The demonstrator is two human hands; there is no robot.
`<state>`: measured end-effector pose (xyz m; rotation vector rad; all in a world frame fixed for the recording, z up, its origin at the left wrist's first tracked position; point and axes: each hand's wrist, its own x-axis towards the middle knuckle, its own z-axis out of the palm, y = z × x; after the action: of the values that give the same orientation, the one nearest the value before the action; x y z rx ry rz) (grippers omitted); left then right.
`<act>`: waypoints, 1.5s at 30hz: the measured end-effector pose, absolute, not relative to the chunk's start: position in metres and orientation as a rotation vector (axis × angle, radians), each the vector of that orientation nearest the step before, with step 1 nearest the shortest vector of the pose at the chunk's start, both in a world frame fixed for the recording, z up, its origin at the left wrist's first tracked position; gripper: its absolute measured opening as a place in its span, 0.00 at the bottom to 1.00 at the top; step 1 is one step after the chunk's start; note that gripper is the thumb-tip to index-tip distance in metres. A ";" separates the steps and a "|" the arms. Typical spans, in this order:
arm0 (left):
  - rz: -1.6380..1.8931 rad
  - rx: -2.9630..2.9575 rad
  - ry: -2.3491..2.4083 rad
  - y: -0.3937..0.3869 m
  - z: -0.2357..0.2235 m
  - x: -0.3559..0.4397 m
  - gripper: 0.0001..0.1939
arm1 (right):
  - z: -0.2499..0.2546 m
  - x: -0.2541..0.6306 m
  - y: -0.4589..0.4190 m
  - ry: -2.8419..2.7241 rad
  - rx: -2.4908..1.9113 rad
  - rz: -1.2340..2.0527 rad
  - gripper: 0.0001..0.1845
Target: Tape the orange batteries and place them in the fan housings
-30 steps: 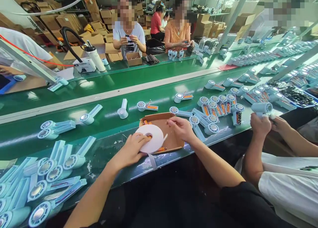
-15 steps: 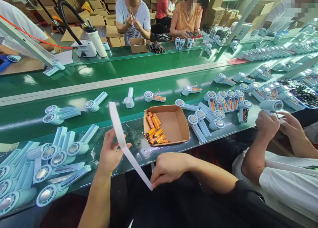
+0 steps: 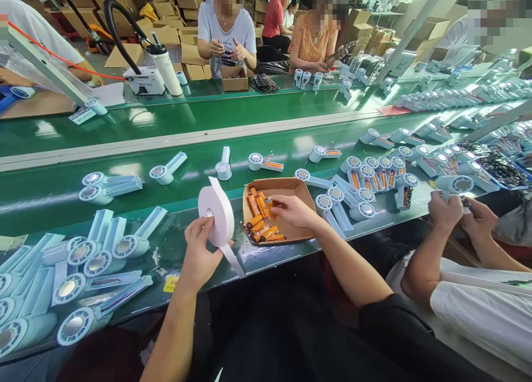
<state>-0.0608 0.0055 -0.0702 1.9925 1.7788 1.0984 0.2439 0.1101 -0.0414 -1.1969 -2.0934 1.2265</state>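
Note:
My left hand (image 3: 200, 251) grips a roll of white tape (image 3: 222, 218), tilted on edge above the near side of the bench. A loose strip of the tape hangs from the roll, its end over the bench edge. My right hand (image 3: 291, 210) reaches into a shallow cardboard box (image 3: 301, 227), thumb and fingers pinched on an orange battery (image 3: 270, 209). Several more orange batteries (image 3: 266, 235) lie heaped in the left part of the box. Fingers partly cover the one I pinch.
Light-blue fan housings (image 3: 97, 254) crowd the bench at left; more housings (image 3: 334, 204) lie right of the box. Behind runs a green conveyor belt (image 3: 187, 107). Close by on my right, a co-worker's hands (image 3: 446, 210) hold a housing. Other people sit across the belt.
My right hand has let go of the tape strip's end and moved up and right into the box. The roll has turned, showing its flat side, and the strip now hangs free.

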 end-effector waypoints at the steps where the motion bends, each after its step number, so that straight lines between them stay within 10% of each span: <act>1: 1.094 2.057 1.768 0.005 -0.070 -0.060 0.31 | -0.040 0.248 0.107 -1.872 -1.131 1.341 0.21; 8: 0.931 2.423 1.655 0.005 -0.070 -0.048 0.30 | -0.014 0.253 0.071 -1.432 -0.893 1.676 0.34; 25: 1.023 2.641 1.487 0.005 -0.049 -0.022 0.30 | -0.004 0.237 0.050 -1.323 -1.053 1.628 0.10; 32: 1.015 2.664 1.465 0.003 -0.049 -0.021 0.31 | -0.011 0.229 0.048 -1.096 -1.093 1.738 0.32; 45: 0.908 2.729 1.466 -0.002 -0.048 -0.028 0.34 | -0.009 0.246 0.049 -1.004 -0.917 1.656 0.35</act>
<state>-0.0282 -0.0019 -0.0479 2.7289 1.4660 0.9076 0.2456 0.0493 -0.0087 -0.9172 -1.0036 1.6556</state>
